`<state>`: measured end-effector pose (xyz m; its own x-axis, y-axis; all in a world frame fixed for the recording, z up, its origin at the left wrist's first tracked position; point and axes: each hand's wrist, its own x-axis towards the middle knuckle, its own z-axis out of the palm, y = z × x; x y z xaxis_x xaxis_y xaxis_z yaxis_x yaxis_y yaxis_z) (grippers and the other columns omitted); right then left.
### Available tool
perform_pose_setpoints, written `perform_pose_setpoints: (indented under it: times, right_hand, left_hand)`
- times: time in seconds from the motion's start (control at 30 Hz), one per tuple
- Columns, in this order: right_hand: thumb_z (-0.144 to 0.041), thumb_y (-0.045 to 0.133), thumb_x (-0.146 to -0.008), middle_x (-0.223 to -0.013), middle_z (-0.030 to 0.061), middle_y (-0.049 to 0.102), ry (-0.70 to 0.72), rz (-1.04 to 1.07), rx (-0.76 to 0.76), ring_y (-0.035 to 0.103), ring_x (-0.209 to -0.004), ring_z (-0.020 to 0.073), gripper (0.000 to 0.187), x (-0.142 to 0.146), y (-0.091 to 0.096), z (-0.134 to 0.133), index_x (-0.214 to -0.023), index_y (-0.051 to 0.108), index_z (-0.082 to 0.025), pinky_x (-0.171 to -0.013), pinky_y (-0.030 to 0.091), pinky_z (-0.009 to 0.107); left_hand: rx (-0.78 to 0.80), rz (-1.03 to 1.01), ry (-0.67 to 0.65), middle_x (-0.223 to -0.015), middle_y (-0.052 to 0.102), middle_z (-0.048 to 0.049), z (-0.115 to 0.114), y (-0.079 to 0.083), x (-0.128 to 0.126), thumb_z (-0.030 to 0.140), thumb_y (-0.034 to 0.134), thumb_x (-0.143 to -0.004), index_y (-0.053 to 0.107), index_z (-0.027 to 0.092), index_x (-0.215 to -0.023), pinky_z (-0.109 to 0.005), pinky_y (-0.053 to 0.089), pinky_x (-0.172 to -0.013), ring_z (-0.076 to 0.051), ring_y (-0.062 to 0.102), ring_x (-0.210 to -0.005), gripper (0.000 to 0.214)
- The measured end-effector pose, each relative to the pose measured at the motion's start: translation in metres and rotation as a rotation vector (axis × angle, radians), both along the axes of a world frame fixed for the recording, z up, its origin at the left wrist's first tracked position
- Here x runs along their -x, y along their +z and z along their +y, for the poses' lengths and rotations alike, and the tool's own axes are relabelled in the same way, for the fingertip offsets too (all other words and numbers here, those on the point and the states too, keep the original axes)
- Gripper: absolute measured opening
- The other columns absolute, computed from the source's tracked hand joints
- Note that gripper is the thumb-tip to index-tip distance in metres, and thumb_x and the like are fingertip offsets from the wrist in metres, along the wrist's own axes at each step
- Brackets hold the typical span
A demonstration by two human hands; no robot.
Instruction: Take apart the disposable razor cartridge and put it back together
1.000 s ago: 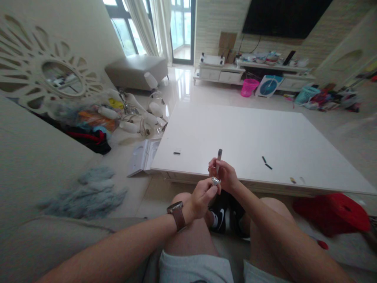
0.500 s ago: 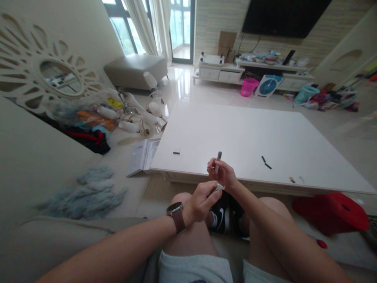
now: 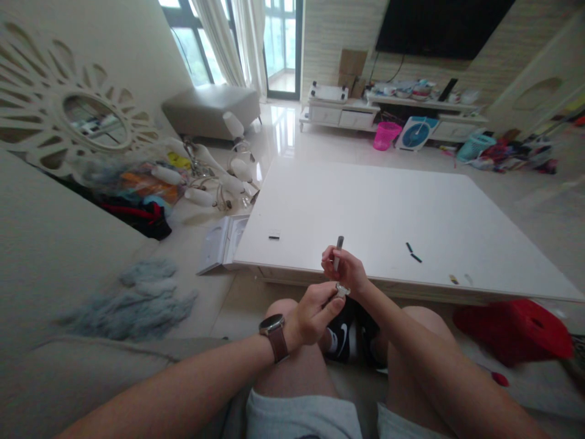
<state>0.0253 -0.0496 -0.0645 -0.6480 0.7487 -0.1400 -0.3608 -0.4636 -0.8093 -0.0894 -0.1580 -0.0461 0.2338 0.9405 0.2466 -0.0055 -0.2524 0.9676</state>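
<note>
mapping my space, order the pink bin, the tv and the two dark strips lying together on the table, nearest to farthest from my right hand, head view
From the right hand:
1. Dark strips: on the table, to its right
2. Pink bin: beyond the table's far edge
3. TV: up on the far wall

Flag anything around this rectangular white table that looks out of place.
A light fixture with elongated white shades lies on the glossy pale floor, left of the rectangular white table; such fixtures usually hang. Nearer the camera, a fluffy grey-blue cloth-like heap lies crumpled, as if dropped.
</note>
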Motion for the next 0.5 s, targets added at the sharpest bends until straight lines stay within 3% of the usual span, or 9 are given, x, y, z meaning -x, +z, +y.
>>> perform_pose_setpoints:
  times: [0.5]
  right_hand:
    - [-0.04, 0.063, -0.076, -0.05, -0.0046, 0.038, 0.003, -0.016, -0.004, 0.027, -0.04, 0.0066, 0.023, -0.0003, -0.0006, 0.0004, -0.073, 0.063, -0.017, -0.041, 0.017, 0.022]
  left_hand:
    - [0.004, 0.026, -0.015, -0.07, 0.046, -0.0005, 0.0002, -0.0008, 0.0008, 0.056, 0.038, -0.097, 0.046, 0.017, -0.073, -0.028, 0.032, -0.065, -0.013, 0.038, -0.066, 0.047]
